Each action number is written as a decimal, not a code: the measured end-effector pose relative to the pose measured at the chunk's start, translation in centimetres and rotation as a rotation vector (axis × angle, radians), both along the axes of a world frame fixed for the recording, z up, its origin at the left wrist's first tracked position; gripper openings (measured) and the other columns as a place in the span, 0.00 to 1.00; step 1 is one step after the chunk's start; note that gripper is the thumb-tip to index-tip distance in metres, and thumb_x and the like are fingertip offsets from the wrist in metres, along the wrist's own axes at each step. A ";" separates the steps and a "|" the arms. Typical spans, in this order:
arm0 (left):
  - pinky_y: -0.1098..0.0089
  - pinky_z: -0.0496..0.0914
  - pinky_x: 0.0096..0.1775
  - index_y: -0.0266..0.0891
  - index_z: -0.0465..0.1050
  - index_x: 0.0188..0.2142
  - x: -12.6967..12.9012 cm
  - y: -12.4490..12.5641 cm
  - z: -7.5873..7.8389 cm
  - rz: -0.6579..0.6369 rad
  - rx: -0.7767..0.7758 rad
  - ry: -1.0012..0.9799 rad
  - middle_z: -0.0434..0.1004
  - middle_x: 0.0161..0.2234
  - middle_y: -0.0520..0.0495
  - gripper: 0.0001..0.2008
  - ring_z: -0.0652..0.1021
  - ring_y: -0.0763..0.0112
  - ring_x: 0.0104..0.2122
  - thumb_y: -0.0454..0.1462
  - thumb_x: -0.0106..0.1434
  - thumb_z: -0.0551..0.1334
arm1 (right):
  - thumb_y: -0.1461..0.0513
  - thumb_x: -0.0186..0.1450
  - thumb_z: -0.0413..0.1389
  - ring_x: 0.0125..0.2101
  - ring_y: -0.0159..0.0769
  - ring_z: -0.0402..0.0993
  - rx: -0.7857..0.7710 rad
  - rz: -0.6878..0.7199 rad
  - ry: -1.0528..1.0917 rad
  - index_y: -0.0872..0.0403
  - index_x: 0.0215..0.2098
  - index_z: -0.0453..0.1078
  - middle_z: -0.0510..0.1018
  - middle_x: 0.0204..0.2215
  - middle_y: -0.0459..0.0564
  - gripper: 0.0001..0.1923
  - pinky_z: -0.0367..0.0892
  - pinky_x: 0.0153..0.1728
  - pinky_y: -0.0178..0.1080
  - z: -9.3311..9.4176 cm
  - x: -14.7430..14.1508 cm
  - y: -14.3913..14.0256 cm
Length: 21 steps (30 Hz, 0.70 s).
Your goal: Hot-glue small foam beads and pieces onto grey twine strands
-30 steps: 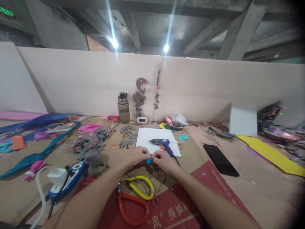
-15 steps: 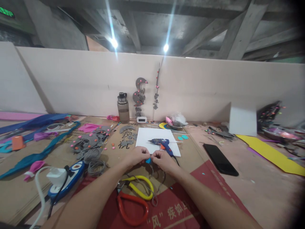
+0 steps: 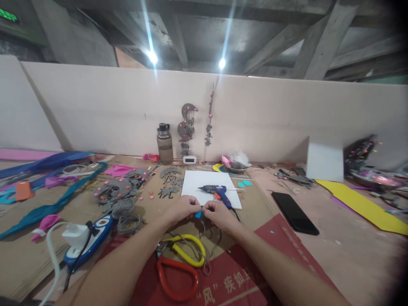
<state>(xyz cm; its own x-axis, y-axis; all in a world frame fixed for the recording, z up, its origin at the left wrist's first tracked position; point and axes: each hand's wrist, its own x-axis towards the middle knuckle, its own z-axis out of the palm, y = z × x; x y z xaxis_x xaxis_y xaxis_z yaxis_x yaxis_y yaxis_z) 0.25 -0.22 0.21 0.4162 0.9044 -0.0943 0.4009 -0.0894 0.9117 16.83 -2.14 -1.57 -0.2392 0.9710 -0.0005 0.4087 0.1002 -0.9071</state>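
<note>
My left hand [image 3: 186, 208] pinches a small bright-blue piece [image 3: 198, 215], which looks like foam or felt. Close beside it, my right hand [image 3: 216, 213] is also closed in a pinch, its fingertips near the blue piece; what lies between them is hidden. A thin grey cord [image 3: 207, 267] trails below both hands onto the cardboard. Just in front of me lie scissors [image 3: 178, 265] with one yellow and one red handle. Beyond my hands a blue hot glue gun [image 3: 219, 193] rests on a white board [image 3: 194, 180].
Left are a power strip [image 3: 92, 242] with a white plug, a grey yarn coil [image 3: 129, 223] and grey cut-outs with beads [image 3: 117, 189]. A black phone [image 3: 295, 212] lies right. Turquoise pieces [image 3: 244, 183] sit past the board. A water bottle [image 3: 165, 144] stands by the wall.
Almost nothing differs. Both hands stay at the same spot, pinching around the blue piece.
</note>
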 end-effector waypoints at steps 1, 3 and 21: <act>0.75 0.52 0.19 0.36 0.68 0.23 0.0 0.0 0.0 -0.001 0.003 0.001 0.62 0.14 0.55 0.07 0.61 0.78 0.15 0.38 0.47 0.56 | 0.63 0.54 0.51 0.15 0.23 0.55 -0.003 0.001 0.000 0.55 0.23 0.63 0.62 0.14 0.37 0.03 0.51 0.17 0.29 0.0 0.0 0.0; 0.75 0.52 0.19 0.35 0.68 0.24 0.0 0.0 0.1 0.003 0.007 0.004 0.62 0.14 0.55 0.08 0.61 0.78 0.15 0.38 0.47 0.55 | 0.63 0.54 0.51 0.15 0.23 0.55 -0.005 0.004 0.001 0.55 0.23 0.63 0.62 0.14 0.38 0.03 0.51 0.17 0.29 0.0 0.0 0.0; 0.75 0.52 0.19 0.36 0.67 0.24 0.1 -0.1 0.3 0.004 -0.024 0.021 0.61 0.14 0.56 0.07 0.61 0.78 0.16 0.38 0.46 0.56 | 0.65 0.54 0.51 0.15 0.22 0.54 0.016 0.002 -0.015 0.55 0.22 0.64 0.61 0.14 0.37 0.03 0.51 0.18 0.29 0.1 0.0 0.0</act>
